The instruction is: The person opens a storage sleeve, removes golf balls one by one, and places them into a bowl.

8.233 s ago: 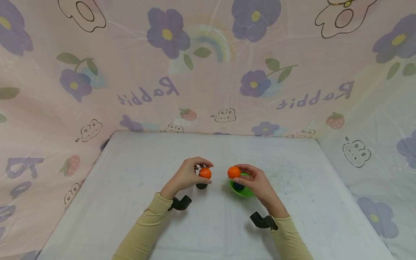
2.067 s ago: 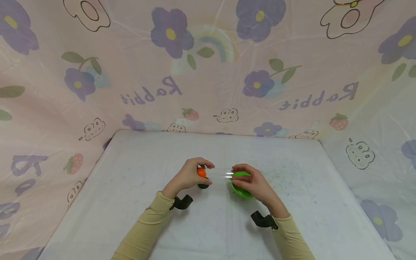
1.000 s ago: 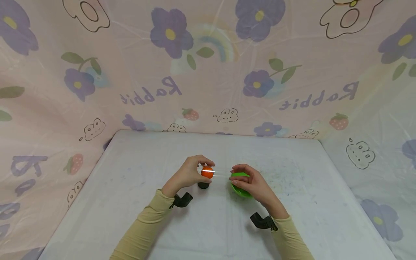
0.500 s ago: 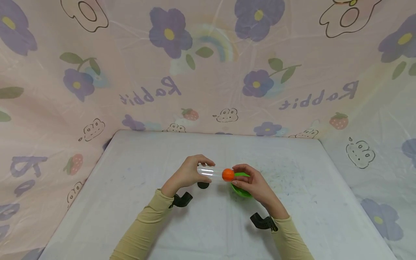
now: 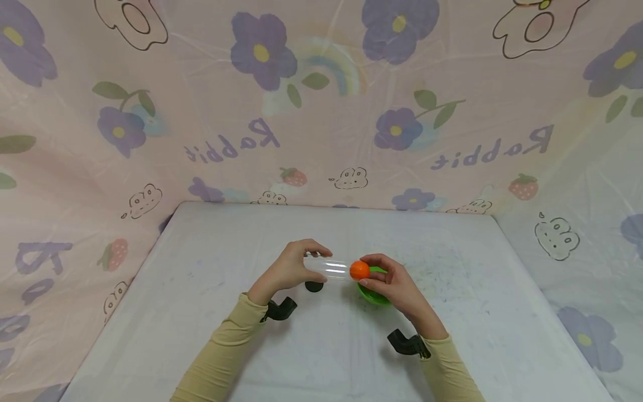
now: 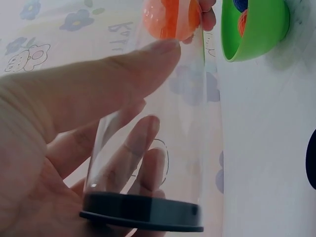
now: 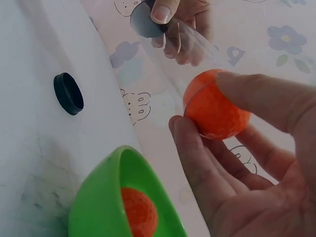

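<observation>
My left hand [image 5: 289,267] grips a clear plastic tube [image 5: 334,269] held almost level above the table. A black cap [image 6: 140,211] covers the tube's end nearest the left palm. At the opposite, open mouth, my right hand [image 5: 397,279] pinches an orange ball [image 5: 359,270] between thumb and fingers. The ball sits right at the mouth, and part of it seems still within the rim. Below the right hand stands a green bowl [image 5: 374,297]. Another orange ball [image 7: 140,212] and a dark blue ball [image 6: 241,5] lie inside the bowl.
A loose black cap [image 7: 68,94] lies on the white table [image 5: 321,346], under the left hand's end of the tube. Patterned cloth [image 5: 321,111] hangs behind and beside the table. Black camera mounts project below both wrists.
The orange ball has travelled rightward along the tube, from near the left hand to the open mouth, and the right fingers have taken hold of it. Both hands have barely moved.
</observation>
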Motion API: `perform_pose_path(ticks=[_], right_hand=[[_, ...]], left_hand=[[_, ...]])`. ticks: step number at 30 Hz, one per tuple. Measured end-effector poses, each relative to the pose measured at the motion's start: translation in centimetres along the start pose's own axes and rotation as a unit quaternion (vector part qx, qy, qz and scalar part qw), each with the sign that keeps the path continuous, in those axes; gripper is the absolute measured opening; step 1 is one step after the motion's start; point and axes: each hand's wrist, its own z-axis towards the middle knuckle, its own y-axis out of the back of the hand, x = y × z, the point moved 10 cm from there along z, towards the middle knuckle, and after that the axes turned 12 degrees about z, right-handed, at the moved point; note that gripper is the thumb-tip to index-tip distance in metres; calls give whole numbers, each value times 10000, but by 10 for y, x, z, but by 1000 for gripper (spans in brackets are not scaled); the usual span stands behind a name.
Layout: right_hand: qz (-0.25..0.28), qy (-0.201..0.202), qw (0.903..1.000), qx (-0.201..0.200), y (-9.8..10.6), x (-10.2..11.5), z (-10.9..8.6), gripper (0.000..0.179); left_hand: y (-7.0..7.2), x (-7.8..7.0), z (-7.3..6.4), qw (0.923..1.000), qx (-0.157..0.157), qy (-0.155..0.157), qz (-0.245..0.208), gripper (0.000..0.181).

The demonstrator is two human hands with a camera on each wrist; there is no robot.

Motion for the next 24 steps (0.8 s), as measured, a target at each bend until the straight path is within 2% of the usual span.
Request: perform_pose_path(ticks=[10, 18, 24], right_hand=[[-163, 108, 9998, -48, 7, 13, -4, 45], [-280, 226, 9993, -47, 14, 22, -8, 44], [-176, 280, 9995, -23, 17, 25, -11, 43]], left_hand=[[4, 1, -2, 9999, -67, -61, -141, 46], [4, 7, -4, 9994, -50, 12, -341, 47], [2, 9, -5, 9995, -53, 89, -301, 46]])
